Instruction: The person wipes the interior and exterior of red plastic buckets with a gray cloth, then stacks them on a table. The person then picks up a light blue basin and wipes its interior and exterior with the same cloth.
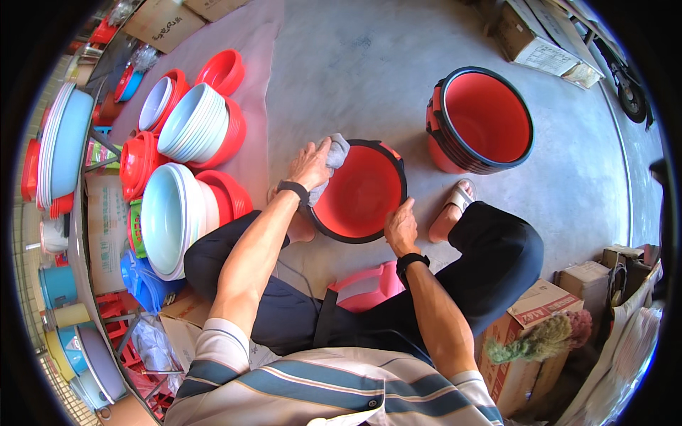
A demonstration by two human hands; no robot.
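Between my feet stands a red plastic bucket with a black rim, its open mouth facing up at me. My left hand presses a grey cloth against the left side of the rim. On the lower right of the bucket, my right hand grips the rim, thumb uppermost. The bucket's inside looks bare. Its outer wall is mostly hidden below the rim.
A stack of red buckets with black rims stands ahead on the right. Stacked pale basins and red basins line the left. Cardboard boxes and a multicoloured duster lie at right. A pink plastic stool is beneath me.
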